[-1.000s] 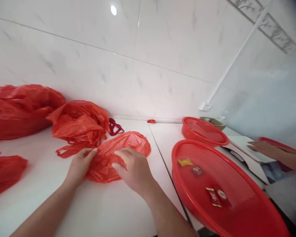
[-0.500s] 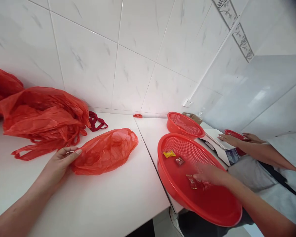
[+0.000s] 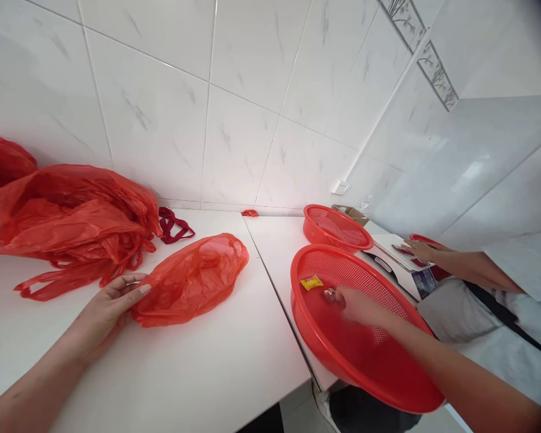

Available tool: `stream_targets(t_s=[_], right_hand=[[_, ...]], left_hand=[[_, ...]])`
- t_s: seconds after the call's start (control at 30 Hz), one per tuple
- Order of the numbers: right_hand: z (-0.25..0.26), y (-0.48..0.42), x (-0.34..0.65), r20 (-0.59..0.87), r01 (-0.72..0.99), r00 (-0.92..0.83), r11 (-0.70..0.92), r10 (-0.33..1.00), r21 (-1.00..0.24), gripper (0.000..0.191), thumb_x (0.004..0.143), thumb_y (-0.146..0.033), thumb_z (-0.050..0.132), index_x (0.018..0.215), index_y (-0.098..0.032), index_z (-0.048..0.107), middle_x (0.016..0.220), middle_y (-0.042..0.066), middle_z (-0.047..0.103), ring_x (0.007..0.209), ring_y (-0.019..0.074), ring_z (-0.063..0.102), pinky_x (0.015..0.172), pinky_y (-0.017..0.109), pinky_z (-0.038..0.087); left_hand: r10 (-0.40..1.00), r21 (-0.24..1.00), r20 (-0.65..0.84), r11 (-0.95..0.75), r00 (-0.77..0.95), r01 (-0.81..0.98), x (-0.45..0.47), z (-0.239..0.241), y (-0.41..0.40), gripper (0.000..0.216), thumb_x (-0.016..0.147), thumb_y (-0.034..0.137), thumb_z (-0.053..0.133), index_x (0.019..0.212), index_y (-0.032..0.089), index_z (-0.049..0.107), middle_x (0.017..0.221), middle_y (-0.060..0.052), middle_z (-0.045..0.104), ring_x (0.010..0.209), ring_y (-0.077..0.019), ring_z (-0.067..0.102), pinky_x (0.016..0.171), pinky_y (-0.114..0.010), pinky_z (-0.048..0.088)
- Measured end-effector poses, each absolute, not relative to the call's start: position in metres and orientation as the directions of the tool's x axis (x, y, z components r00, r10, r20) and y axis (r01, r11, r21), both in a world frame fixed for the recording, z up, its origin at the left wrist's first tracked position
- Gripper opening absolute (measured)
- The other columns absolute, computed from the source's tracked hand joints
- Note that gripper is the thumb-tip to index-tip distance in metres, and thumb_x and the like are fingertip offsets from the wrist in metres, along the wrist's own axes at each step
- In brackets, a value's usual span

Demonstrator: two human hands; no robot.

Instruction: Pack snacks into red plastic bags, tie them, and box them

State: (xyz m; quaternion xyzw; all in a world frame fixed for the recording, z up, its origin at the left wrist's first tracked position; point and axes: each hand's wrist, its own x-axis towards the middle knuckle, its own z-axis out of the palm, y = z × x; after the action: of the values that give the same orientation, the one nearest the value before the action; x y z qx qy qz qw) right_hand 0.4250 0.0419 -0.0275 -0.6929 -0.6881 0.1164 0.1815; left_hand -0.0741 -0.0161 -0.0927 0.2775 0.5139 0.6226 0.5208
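Observation:
My left hand pinches the near edge of a thin red plastic bag, which lies on the white table with its mouth spread. My right hand reaches down into a large red plastic basket. Its fingers are closed on a small brown-wrapped candy; whether more lies in the palm is hidden. Just beside the fingertips, a yellow-wrapped candy rests on the basket floor.
A heap of red plastic bags lies at the left, near a dark red strap. Behind the large basket stands a smaller red basket. At right, a co-worker's hand is over a white scale bearing dark red packets.
My right hand has moved left and closed on the brown candy; the red packet formerly near its fingers no longer shows. Red packets now appear on the scale. My left hand keeps its hold.

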Motion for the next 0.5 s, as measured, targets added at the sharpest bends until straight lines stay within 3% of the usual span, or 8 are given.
stream_targets(t_s=[0.07, 0.17, 0.23, 0.33, 0.5], right_hand=[[-0.022, 0.053, 0.416, -0.048, 0.916, -0.035, 0.013, 0.998, -0.401, 0.011, 0.069, -0.023, 0.063, 0.080, -0.021, 0.062, 0.076, 0.004, 0.066, 0.066, 0.0173, 0.060, 0.057, 0.027, 0.041], [-0.025, 0.071, 0.403, -0.122, 0.925, 0.000, -0.046, 0.992, -0.376, 0.049, 0.072, -0.039, 0.061, 0.117, -0.021, 0.052, 0.106, 0.010, 0.061, 0.083, 0.0218, 0.061, 0.065, 0.030, 0.044], [-0.033, 0.082, 0.393, -0.144, 0.937, 0.071, -0.116, 0.987, -0.329, 0.067, 0.073, -0.051, 0.059, 0.130, -0.021, 0.041, 0.121, 0.014, 0.053, 0.094, 0.0254, 0.060, 0.072, 0.033, 0.045], [-0.051, 0.090, 0.377, -0.143, 0.951, 0.125, -0.159, 0.982, -0.264, 0.066, 0.077, -0.057, 0.051, 0.131, -0.020, 0.041, 0.122, 0.016, 0.051, 0.100, 0.0269, 0.057, 0.078, 0.035, 0.043], [-0.069, 0.089, 0.356, -0.038, 0.961, 0.037, -0.046, 0.999, -0.271, 0.049, 0.081, -0.041, 0.053, 0.125, -0.022, 0.046, 0.120, 0.011, 0.052, 0.108, 0.0237, 0.051, 0.082, 0.031, 0.040]], left_hand=[[0.934, 0.925, -0.190, 0.067, -0.303, -0.373, -0.073, -0.091, -0.017, 0.040, 0.052, 0.033, 0.083, 0.087, 0.028, 0.065, 0.081, 0.006, 0.065, 0.072, -0.0124, 0.060, 0.063, -0.022, 0.053], [0.940, 0.925, -0.188, 0.073, -0.285, -0.372, -0.071, -0.089, -0.019, 0.038, 0.052, 0.035, 0.082, 0.085, 0.028, 0.065, 0.079, 0.005, 0.065, 0.071, -0.0139, 0.060, 0.062, -0.024, 0.053], [0.946, 0.927, -0.185, 0.078, -0.266, -0.367, -0.071, -0.088, -0.020, 0.037, 0.053, 0.035, 0.082, 0.085, 0.028, 0.064, 0.079, 0.005, 0.065, 0.071, -0.0144, 0.060, 0.062, -0.025, 0.053], [0.949, 0.926, -0.193, 0.092, -0.248, -0.366, -0.070, -0.087, -0.021, 0.037, 0.056, 0.035, 0.080, 0.088, 0.027, 0.062, 0.078, 0.005, 0.063, 0.068, -0.0131, 0.059, 0.060, -0.024, 0.052], [0.957, 0.920, -0.188, 0.093, -0.220, -0.382, -0.067, -0.083, -0.022, 0.040, 0.059, 0.034, 0.080, 0.092, 0.026, 0.060, 0.081, 0.004, 0.063, 0.069, -0.0125, 0.059, 0.060, -0.023, 0.052]])
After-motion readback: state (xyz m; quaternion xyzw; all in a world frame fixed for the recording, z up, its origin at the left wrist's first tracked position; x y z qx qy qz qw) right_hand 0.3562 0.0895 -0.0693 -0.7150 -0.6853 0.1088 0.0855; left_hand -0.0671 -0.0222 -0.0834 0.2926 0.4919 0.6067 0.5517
